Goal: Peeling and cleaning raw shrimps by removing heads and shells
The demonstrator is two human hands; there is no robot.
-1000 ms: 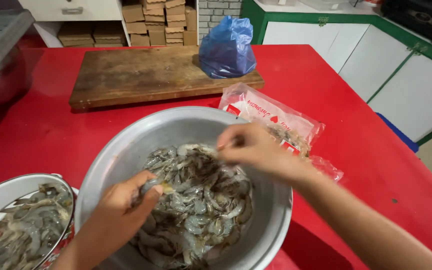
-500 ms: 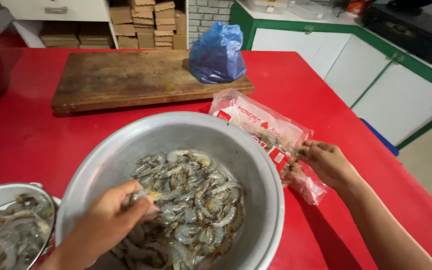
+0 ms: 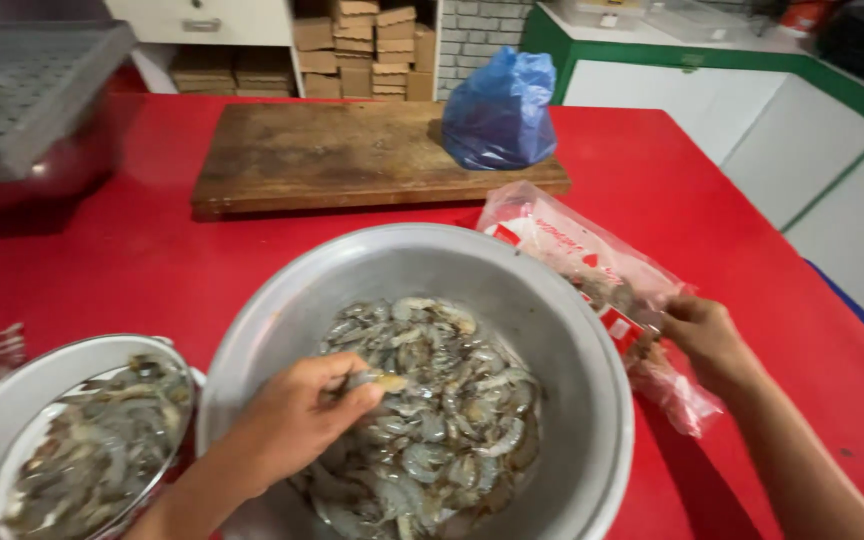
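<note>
Since 1 second ago the right hand (image 3: 707, 335) has left the big metal bowl (image 3: 592, 330) and now rests on the clear plastic bag (image 3: 592, 275) with red and white label patches lying on the red surface (image 3: 132, 260) just right of the bowl, its fingers curled onto the plastic. Inside the bowl, the left hand (image 3: 287, 420) pinches 1 shrimp (image 3: 384, 381) over the heap of raw shrimp (image 3: 452, 420). A blue plastic bag (image 3: 500, 112) sits on the wooden cutting board (image 3: 332, 155) behind; a second bowl (image 3: 12, 400) of shrimp stands at left.
</note>
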